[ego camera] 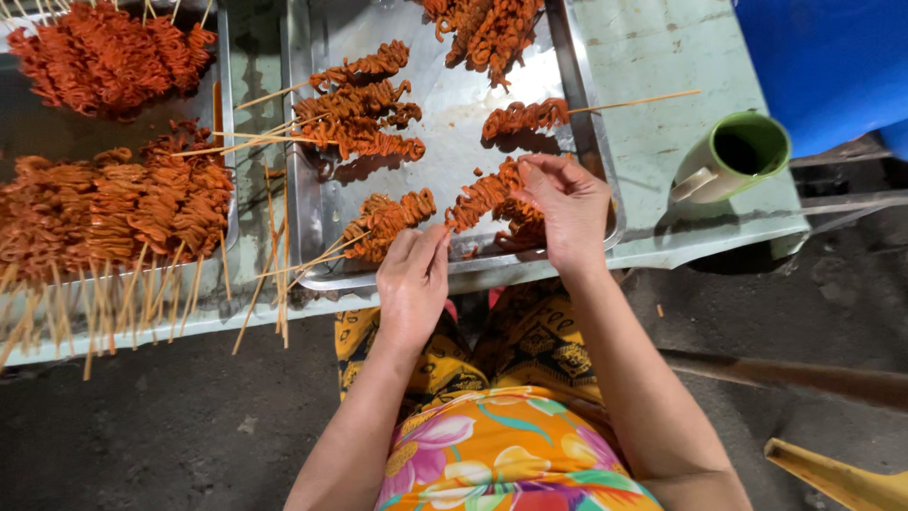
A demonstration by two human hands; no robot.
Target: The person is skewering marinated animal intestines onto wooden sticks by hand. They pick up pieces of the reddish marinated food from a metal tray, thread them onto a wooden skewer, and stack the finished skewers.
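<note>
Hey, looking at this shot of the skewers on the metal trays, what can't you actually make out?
Head view only:
- The skewer stick: hidden inside the meat and behind the right hand and left hand.
- Green cup: contents too dark to tell.
- Left tray: cut off by the left edge.
- Blue container: cut off at the top corner.

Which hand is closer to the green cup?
Right. The right hand is over the metal tray, nearer the green cup on its far right. The left hand sits farther left, at the tray's front edge.
</note>
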